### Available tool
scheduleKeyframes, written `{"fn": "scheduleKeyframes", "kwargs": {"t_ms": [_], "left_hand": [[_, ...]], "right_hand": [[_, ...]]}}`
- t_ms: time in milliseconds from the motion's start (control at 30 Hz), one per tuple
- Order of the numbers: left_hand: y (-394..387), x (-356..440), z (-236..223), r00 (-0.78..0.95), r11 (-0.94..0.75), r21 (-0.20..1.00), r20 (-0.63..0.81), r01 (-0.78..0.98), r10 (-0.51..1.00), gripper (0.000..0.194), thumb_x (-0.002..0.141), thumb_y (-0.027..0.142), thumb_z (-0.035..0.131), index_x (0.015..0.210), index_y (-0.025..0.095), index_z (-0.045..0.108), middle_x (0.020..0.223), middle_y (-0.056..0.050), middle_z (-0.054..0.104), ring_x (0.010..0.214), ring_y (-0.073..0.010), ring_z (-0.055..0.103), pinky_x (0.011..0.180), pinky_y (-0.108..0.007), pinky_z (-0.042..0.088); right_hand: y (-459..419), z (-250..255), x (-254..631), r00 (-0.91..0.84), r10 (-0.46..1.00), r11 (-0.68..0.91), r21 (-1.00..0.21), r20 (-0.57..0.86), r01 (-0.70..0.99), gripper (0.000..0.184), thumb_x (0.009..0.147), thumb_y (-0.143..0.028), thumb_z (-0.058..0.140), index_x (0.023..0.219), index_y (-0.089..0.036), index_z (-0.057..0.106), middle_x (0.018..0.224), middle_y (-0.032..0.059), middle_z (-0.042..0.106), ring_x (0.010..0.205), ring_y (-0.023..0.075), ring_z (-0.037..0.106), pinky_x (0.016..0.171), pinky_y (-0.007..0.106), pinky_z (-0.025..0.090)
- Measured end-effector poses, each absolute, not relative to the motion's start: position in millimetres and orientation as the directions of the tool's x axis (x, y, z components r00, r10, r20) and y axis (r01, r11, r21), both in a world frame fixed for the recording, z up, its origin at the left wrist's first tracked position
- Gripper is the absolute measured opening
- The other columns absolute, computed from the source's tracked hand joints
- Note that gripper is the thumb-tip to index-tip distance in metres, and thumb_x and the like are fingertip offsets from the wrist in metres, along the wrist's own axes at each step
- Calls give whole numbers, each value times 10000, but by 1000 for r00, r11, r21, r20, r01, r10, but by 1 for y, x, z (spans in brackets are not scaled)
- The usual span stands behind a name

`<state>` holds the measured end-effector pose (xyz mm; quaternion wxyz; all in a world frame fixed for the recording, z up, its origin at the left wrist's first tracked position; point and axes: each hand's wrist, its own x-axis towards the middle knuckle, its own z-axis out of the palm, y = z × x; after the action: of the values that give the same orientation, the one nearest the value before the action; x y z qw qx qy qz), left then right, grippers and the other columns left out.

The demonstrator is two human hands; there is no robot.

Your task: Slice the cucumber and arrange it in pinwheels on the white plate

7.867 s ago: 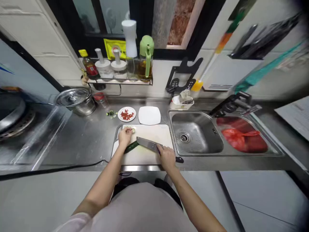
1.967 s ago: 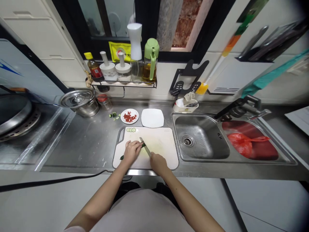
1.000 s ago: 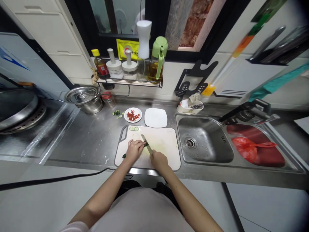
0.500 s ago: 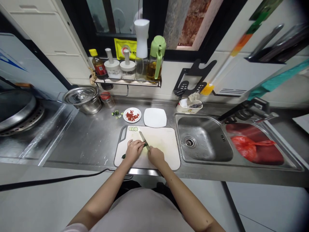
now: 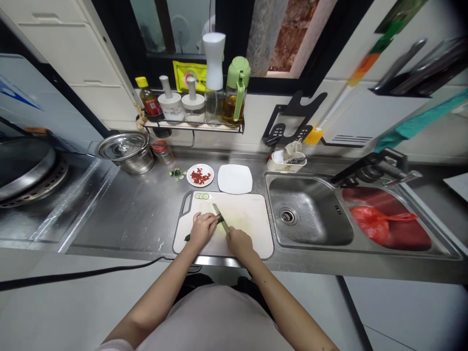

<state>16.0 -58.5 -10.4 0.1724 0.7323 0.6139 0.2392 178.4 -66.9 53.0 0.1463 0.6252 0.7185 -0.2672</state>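
On the white cutting board (image 5: 252, 214) my left hand (image 5: 204, 228) is closed around a dark green cucumber (image 5: 187, 237), mostly hidden under the palm, one end showing at the lower left. My right hand (image 5: 239, 243) grips the handle of a knife (image 5: 221, 217), whose blade points up and to the left beside my left fingertips, at the cucumber's cut end. Several pale cucumber slices (image 5: 202, 196) lie in a row at the board's upper left.
Behind the board are a plate of chopped red pieces (image 5: 190, 181), a white square plate (image 5: 234, 179) and cucumber scraps (image 5: 177, 172). To the right is the sink (image 5: 310, 214) with a red bag (image 5: 369, 225); a lidded pot (image 5: 135, 158) stands at the left.
The knife and my right hand have shifted slightly right and downward, away from my left fingertips. My left hand stays in place on the cucumber.
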Motion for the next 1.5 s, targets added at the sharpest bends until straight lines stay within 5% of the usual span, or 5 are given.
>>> {"fn": "scheduleKeyframes", "kwargs": {"t_ms": [1500], "left_hand": [[-60, 18, -6, 127, -183, 527, 140, 830, 982, 250, 938, 287, 492, 1039, 309, 720, 1032, -22, 724, 964, -190, 629, 1083, -482, 225]], "right_hand": [[-73, 53, 202, -203, 818, 69, -258, -538, 964, 314, 923, -236, 378, 1079, -148, 636, 1055, 145, 700, 983, 244, 655, 723, 290, 409]]}}
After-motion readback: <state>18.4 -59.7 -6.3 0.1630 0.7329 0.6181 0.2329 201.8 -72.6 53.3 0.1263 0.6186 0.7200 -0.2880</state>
